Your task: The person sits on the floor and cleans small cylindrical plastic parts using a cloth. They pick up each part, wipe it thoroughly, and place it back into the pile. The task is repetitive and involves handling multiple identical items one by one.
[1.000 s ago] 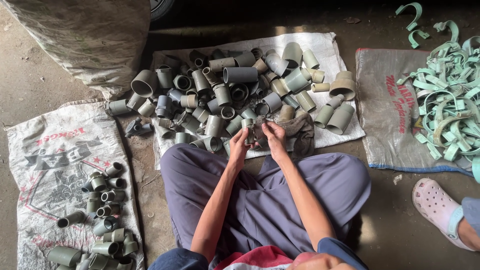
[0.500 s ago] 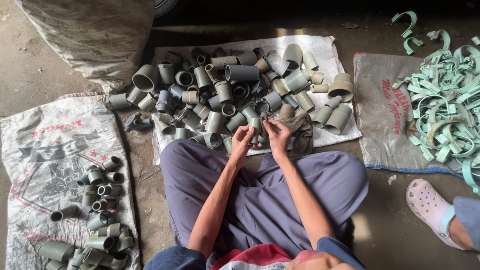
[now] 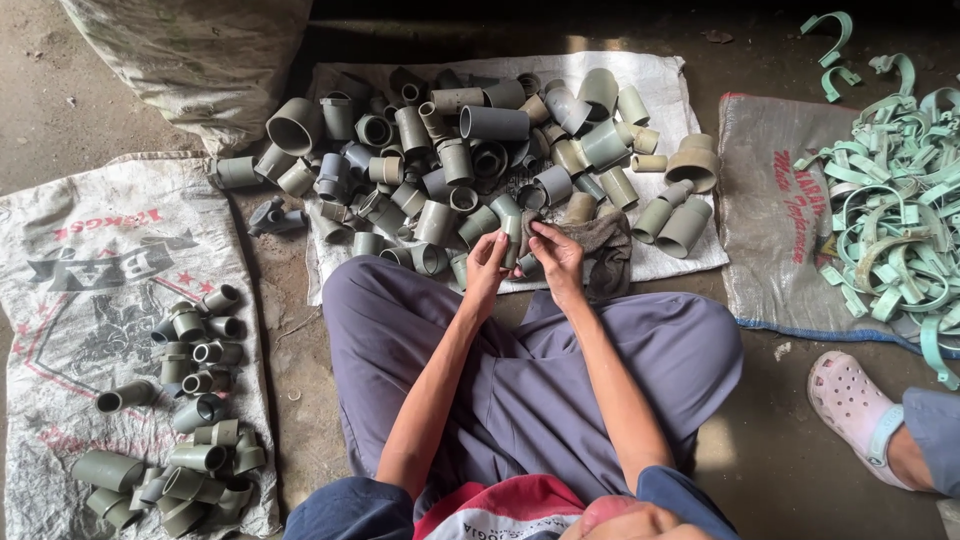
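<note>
While both hands meet over the near edge of a white woven sack (image 3: 660, 262) spread on the concrete floor (image 3: 290, 330), the left hand (image 3: 487, 268) curls its fingers (image 3: 497, 246) shut around a small grey-green plastic pipe elbow (image 3: 510, 222), held upright just in front of the crossed legs in blue-grey trousers (image 3: 560, 370). The right hand (image 3: 556, 256) pinches the same fitting from the other side, thumb and fingertips closed on its lower end, with a grey-brown rag (image 3: 607, 250) lying bunched just beside and partly under that hand. Compared with a second ago the fitting sits a little higher between the two hands and the grip looks tighter, which suggests it is being turned or wiped rather than set down.

Beyond the hands, a heap of grey plastic pipe couplings and sockets (image 3: 470, 150) covers most of the sack, reaching to its far edge. On a printed white sack (image 3: 80, 250) at the left, a smaller cluster of grey-green fittings (image 3: 190, 400) lies along its right edge. To the right, a grey sack (image 3: 770, 230) carries a tangle of pale green plastic pipe clips (image 3: 890, 220). Another person's foot in a pink perforated clog (image 3: 850, 400) rests near its near corner.
</note>
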